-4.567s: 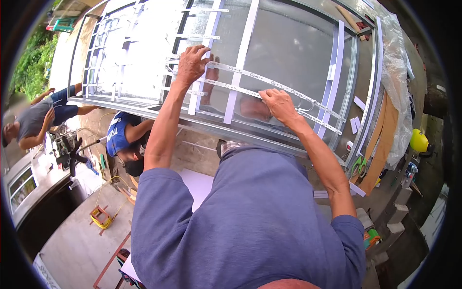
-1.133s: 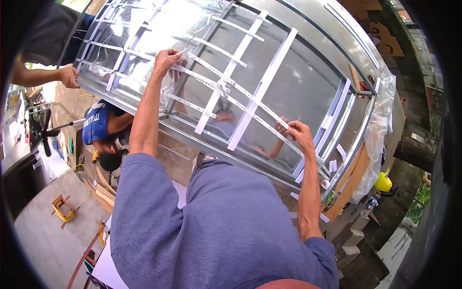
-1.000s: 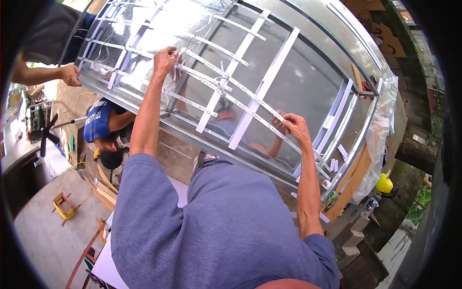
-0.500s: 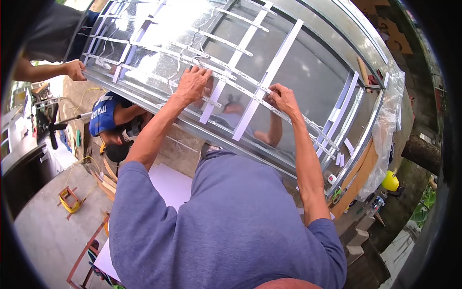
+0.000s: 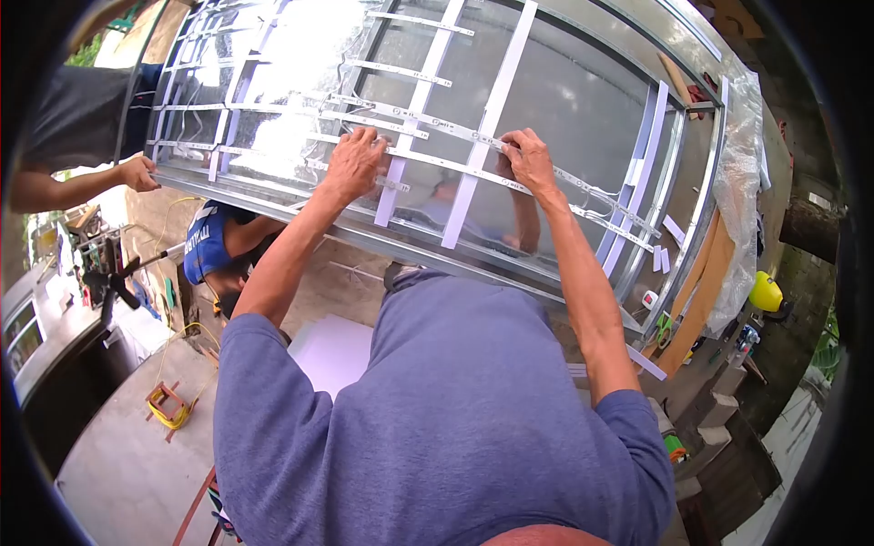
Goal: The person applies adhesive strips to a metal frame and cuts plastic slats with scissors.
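Note:
My left hand (image 5: 353, 166) rests over the near part of a metal-framed panel (image 5: 583, 100), its fingers bent together at the left end of a white LED strip (image 5: 446, 162). What lies under those fingertips is partly hidden. My right hand (image 5: 530, 164) pinches another LED strip (image 5: 437, 122) just right of a long white bar (image 5: 499, 77). Both strips run crosswise over the white bars, and a second white bar (image 5: 421, 96) stands between my hands. Thin loose wires (image 5: 344, 68) lie left of that bar. The shiny panel surface reflects my right arm.
A person's hand (image 5: 138, 173) grips the panel's left corner. Another person in a blue shirt (image 5: 208, 244) crouches below its edge. Small white pieces (image 5: 661, 258), a tape measure (image 5: 649, 298), plastic sheeting (image 5: 739, 191) and a wooden board (image 5: 696, 314) lie at the right.
The view has shifted slightly, so the panel appears turned and higher. Both hands stay at nearly the same places on the strips. The person in blue appears lower beneath the panel's edge.

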